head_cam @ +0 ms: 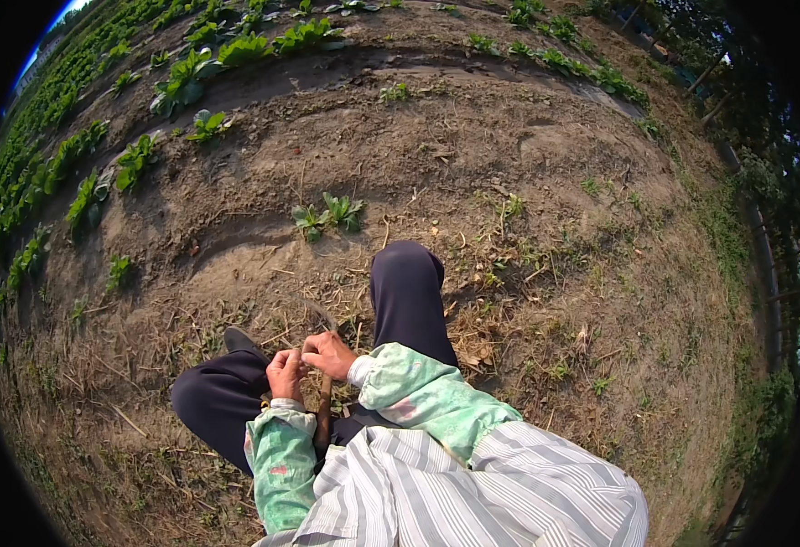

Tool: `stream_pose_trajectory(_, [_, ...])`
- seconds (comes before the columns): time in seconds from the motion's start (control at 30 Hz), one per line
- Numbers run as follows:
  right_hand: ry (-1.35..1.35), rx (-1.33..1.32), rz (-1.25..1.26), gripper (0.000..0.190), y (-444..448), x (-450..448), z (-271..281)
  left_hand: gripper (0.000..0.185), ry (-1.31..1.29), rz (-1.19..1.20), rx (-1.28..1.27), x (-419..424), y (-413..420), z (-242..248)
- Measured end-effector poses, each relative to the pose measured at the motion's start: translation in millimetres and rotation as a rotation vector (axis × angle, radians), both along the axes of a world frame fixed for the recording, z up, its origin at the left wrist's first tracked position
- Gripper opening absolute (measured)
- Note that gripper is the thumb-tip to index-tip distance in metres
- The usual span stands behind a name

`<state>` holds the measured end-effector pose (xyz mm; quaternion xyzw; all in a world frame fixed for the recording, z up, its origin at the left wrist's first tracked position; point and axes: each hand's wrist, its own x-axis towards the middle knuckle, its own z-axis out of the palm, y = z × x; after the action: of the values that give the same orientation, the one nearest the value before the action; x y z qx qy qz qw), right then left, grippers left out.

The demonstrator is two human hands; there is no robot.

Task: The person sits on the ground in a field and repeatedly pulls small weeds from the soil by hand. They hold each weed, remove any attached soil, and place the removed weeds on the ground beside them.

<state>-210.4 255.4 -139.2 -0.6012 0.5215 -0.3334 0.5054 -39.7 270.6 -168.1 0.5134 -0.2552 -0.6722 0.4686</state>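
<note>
My left hand (286, 376) and my right hand (329, 354) meet in front of my lap, fingertips pinched close together. Whether something small lies between the fingers is too fine to make out. Below them a wooden handle (325, 407) runs between my forearms toward my body. A thin grey curved blade (320, 314) shows just beyond my right hand, possibly part of the same tool, such as a sickle; the join is hidden by the hand. Green patterned sleeve covers (282, 465) wrap both forearms. My knees, in dark trousers (407, 294), are bent on either side.
Dry soil (372, 150) with straw and weeds surrounds me. A small leafy plant (331, 213) grows just ahead of my knees. Rows of leafy green crops (184, 78) stand at the far left. Pulled, withered weeds (479, 345) lie right of my knee. Trees (762, 102) line the right edge.
</note>
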Motion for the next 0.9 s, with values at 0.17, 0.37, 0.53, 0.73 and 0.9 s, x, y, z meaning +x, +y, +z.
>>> stream_pose_trajectory(0.17, [-0.036,0.022,0.037,0.021,0.6,0.1,-4.8,0.013,-0.066,0.004,-0.054,3.4,-0.2,-7.5])
stream_pose_trajectory(0.37, [-0.095,0.076,0.089,0.022,0.2,-0.1,-6.2,0.013,0.019,0.209,-0.072,16.5,-4.1,-17.8])
stream_pose_trajectory(0.53, [0.006,-0.014,0.066,0.023,4.0,-3.2,-9.5,0.013,-0.014,0.174,0.019,8.1,-4.1,-12.4])
stream_pose_trajectory(0.73, [0.086,-0.092,0.052,0.023,8.2,1.9,1.2,0.01,-0.07,0.143,0.007,11.9,-3.2,-20.9])
stream_pose_trajectory(0.9, [-0.287,0.138,-0.024,0.018,4.4,0.4,-2.5,0.008,0.008,0.089,-0.034,10.5,-3.3,-14.9])
